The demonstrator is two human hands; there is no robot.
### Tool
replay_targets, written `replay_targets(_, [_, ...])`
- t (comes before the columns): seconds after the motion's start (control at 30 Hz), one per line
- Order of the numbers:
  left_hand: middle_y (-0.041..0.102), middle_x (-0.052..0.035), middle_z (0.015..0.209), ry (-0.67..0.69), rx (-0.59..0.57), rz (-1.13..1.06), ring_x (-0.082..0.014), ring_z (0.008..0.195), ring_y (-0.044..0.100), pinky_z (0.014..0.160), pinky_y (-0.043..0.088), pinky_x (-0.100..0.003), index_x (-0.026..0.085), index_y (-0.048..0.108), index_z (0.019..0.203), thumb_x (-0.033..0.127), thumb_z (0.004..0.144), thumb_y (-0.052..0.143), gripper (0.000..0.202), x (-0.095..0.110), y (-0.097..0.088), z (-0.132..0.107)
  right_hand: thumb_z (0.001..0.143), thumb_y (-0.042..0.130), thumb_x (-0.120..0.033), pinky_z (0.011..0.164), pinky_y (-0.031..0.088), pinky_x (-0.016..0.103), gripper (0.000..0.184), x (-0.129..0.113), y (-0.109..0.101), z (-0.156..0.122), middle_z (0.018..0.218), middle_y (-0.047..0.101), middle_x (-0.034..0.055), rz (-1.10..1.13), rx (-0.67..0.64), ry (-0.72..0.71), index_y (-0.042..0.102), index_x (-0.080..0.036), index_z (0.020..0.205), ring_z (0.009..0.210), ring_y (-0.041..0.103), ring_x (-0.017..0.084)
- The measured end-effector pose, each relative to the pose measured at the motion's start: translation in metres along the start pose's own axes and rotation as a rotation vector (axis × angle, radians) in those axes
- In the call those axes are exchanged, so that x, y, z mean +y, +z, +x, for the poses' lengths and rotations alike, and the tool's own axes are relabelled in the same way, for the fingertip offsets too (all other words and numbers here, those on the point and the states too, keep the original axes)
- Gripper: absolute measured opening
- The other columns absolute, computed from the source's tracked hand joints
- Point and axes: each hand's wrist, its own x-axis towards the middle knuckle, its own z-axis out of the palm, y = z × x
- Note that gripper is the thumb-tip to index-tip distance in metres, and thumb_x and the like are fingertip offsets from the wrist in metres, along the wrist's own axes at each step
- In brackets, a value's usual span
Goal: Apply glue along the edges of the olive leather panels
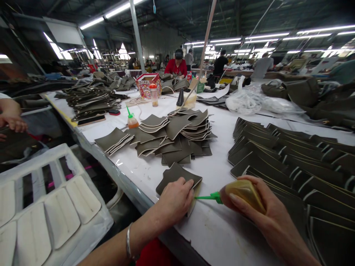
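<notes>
My right hand (266, 210) is closed round a squeeze bottle (244, 194) of amber liquid, probably glue. Lying on its side, the bottle points its thin green nozzle left, the tip at the edge of a dark olive leather-like piece (177, 175). My left hand (176, 197), a silver bangle at its wrist, has its fingers curled over that piece near the table's front edge. A pale underside shows along the piece's right side; my fingers hide part of it. Just beyond lies a loose heap of similar pieces (177, 136).
Overlapping rows of dark pieces (277, 159) cover the right side. A second green-tipped bottle (132, 120), a phone (91, 120) and a patterned box (148, 85) stand farther back. A white rack with pale panels (61, 218) is at left. Another person's hand (12, 120) shows at the left edge.
</notes>
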Motion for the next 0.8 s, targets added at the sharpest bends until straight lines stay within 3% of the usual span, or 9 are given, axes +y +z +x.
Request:
replay_targets(0.13, [0.062,-0.0054,0.097,0.001,-0.005,-0.008,-0.0214,0.085,0.064,0.077,0.049,-0.031,0.021,0.058,0.122,0.025,0.098,0.034,0.034,0.0,-0.001,0.0,0.082,0.066,-0.064,0.074,0.05,0.027,0.057,-0.003,0.0,-0.002,0.098,0.064,-0.0001,0.075,-0.189,-0.005,0.047,-0.026,0.12,0.085,0.062,0.022])
replay_targets(0.27, [0.062,-0.0053,0.098,-0.002,-0.004,-0.01,-0.0205,0.086,0.064,0.079,0.05,-0.031,0.021,0.057,0.124,0.025,0.098,0.034,0.034,0.001,-0.001,-0.001,0.08,0.067,-0.066,0.072,0.051,0.025,0.06,-0.003,0.0,-0.006,0.099,0.064,0.0007,0.052,-0.107,0.003,0.048,-0.026,0.12,0.086,0.062,0.022])
replay_targets(0.4, [0.062,-0.0056,0.098,0.014,-0.002,-0.004,-0.0208,0.086,0.063,0.08,0.051,-0.032,0.02,0.056,0.124,0.026,0.099,0.033,0.034,0.0,0.001,-0.002,0.083,0.064,-0.066,0.075,0.051,0.026,0.06,-0.002,0.001,-0.007,0.101,0.063,0.0011,0.083,-0.22,0.022,0.044,-0.025,0.122,0.088,0.062,0.022])
replay_targets(0.53, [0.061,-0.0055,0.098,0.017,0.007,-0.021,-0.0213,0.086,0.063,0.08,0.051,-0.033,0.02,0.056,0.124,0.026,0.099,0.034,0.034,-0.001,0.002,-0.002,0.082,0.065,-0.068,0.076,0.05,0.026,0.062,-0.002,0.001,-0.009,0.101,0.064,0.001,0.04,-0.168,0.021,0.044,-0.026,0.123,0.09,0.062,0.022])
replay_targets(0.67, [0.062,-0.0055,0.099,0.014,0.011,-0.045,-0.0217,0.087,0.063,0.08,0.051,-0.033,0.02,0.057,0.124,0.026,0.099,0.035,0.034,-0.002,0.002,-0.002,0.085,0.063,-0.064,0.076,0.051,0.026,0.058,-0.002,0.001,-0.01,0.101,0.063,0.0005,0.094,-0.229,0.002,0.043,-0.026,0.124,0.088,0.062,0.022])
replay_targets(0.8, [0.061,-0.0058,0.099,0.009,0.002,-0.048,-0.0217,0.086,0.063,0.079,0.05,-0.032,0.019,0.057,0.124,0.026,0.099,0.035,0.034,-0.001,-0.001,-0.002,0.08,0.067,-0.066,0.075,0.052,0.027,0.062,0.0,0.0,-0.007,0.103,0.064,0.0014,0.026,-0.151,0.002,0.046,-0.026,0.123,0.089,0.063,0.023])
